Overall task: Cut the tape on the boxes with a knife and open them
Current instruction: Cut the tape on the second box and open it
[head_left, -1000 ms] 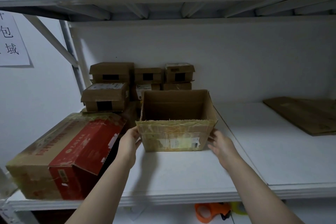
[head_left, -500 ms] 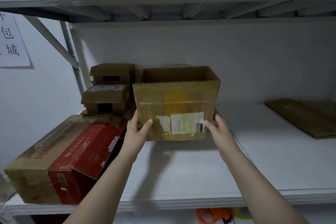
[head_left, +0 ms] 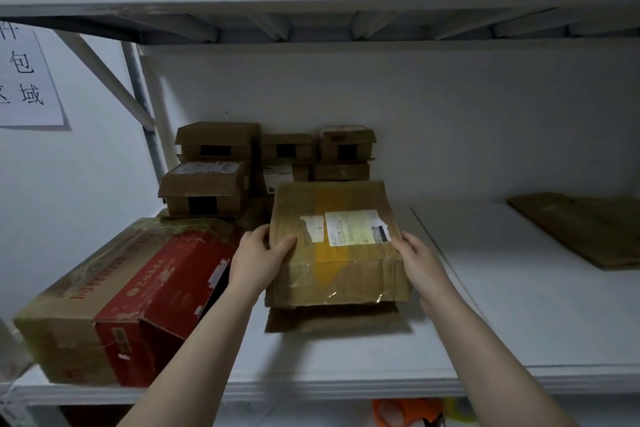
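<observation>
Box (head_left: 337, 267) beside red carton (head_left: 166, 288), stack (head_left: 214, 180) behind

Print on the white labels (head_left: 356, 227) of the brown taped cardboard box (head_left: 339, 274) is proving too small to read, and its lower flaps are blurring. The left hand (head_left: 258, 260) is keeping its fingers out of sight behind the box's left side. Behind the box, the stacked small brown cartons (head_left: 341, 170) are showing only in part. Far left of the box, the white paper sign with black characters (head_left: 27, 80) is running off the frame; far right, the flat brown cardboard sheet (head_left: 581, 229) is doing likewise. Below the box, the white shelf lip (head_left: 346, 386) is masking the orange plastic tape dispenser (head_left: 408, 412), itself cut by the bottom edge.
</observation>
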